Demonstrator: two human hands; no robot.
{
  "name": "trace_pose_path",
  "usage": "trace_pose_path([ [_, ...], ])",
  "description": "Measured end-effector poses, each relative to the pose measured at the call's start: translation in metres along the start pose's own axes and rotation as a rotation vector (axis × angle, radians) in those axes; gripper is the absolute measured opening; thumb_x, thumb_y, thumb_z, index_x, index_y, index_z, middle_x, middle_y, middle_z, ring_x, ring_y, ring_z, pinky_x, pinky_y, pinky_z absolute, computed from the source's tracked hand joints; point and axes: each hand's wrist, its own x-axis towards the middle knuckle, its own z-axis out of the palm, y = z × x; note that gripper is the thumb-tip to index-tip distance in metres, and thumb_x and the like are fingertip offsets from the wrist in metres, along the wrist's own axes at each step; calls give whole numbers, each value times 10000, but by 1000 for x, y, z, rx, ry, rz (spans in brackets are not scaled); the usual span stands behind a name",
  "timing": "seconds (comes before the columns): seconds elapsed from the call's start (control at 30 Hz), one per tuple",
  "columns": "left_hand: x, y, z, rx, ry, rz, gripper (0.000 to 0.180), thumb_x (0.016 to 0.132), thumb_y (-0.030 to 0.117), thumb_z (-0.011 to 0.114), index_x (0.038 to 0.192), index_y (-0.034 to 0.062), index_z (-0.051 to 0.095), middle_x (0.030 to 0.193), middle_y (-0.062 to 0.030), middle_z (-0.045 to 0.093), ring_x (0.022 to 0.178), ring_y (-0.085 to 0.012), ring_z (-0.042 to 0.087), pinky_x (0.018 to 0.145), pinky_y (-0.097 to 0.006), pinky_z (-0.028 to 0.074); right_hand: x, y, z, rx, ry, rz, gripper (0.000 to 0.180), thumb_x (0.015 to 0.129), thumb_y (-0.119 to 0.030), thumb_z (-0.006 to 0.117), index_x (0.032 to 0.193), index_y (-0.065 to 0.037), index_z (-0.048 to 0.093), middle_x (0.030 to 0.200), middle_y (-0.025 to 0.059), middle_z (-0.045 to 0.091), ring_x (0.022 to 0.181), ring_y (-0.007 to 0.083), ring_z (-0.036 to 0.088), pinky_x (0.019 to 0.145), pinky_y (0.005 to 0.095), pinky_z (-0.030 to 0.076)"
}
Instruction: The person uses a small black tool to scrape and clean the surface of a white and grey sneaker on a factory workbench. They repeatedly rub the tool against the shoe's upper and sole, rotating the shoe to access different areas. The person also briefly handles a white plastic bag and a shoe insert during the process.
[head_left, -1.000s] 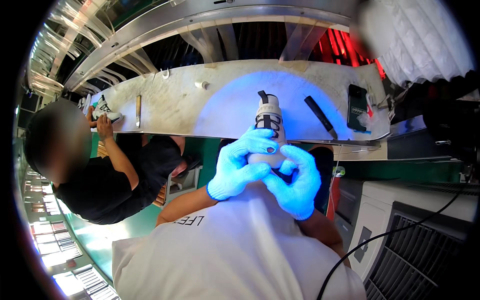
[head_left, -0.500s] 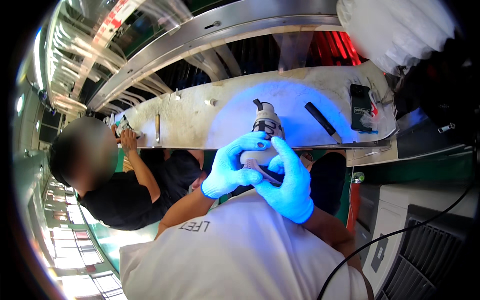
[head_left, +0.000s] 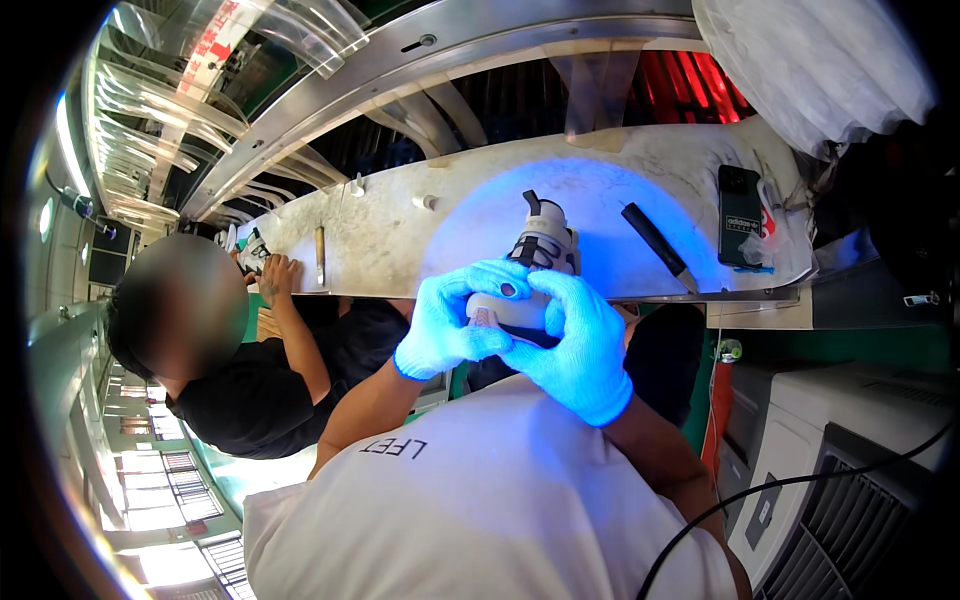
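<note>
- While both gloved hands are on the shoe [head_left: 548, 243], we judge the work to be under way, with the shoe neither set down nor let go.
- Our left hand [head_left: 452, 315] has its fingers curled around the toe's left side; our right hand [head_left: 574, 345] cups the other side, so the fingers of both are closed on the shoe.
- The shoe points its toe toward us, at the near edge of the table [head_left: 385, 245], its heel tab standing farther out; we cannot tell whether its sole touches the tabletop.
- As far as we can see, the building of it looks done: upper, dark lacing and heel tab are all in place.
- What remains, in our judgement, is to finish with the toe area between our gloves, mostly hidden by them, and then release the shoe.
- Blue light covers shoe and gloves; the dark stick-like tool [head_left: 656, 243] lies to the right, out of our grip, near the phone [head_left: 739, 215], so no tool is in use.
</note>
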Motion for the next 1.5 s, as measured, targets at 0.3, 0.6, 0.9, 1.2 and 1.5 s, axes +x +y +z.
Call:
trace_pose_path([
  [0.3,5,22,-13,-104,39,-183,507,764,115,965,1206,48,727,1387,-151,732,1337,-274,664,1191,-475,515,7,15,29,32,27,-100,690,771,-361,1029,1293,-86,672,1084,130,735,973,348,763,812,466,628],
  [0.6,-1,37,-11,52,66,-238,461,796,104,959,1180,28,715,1397,-144,718,1354,-255,647,1201,-460,511,-8,22,43,56,73,-151,754,752,-317,1035,1350,-78,644,1086,131,669,963,337,722,794,462,616],
  [0.9,2,33,-11,104,86,-275,465,788,162,939,1172,50,701,1354,-182,752,1438,-305,623,1239,-486,465,-44,47,43,177,118,-26,797,759,-225,1037,1407,-59,604,1107,127,649,929,293,710,779,429,613],
  [1.2,8,31,-19,139,33,-230,467,806,234,982,1134,58,699,1272,-147,762,1487,-360,588,1257,-533,437,-29,59,45,160,123,-123,726,739,-155,1033,1347,-88,643,1129,130,694,895,277,747,768,408,614],
  [1.5,20,46,-30,278,-19,-267,508,765,222,1027,1091,55,676,1286,-142,745,1369,-312,651,1191,-476,488,-7,61,51,171,54,-61,740,713,-163,1033,1326,-67,631,1173,147,704,984,315,761,801,428,622],
])
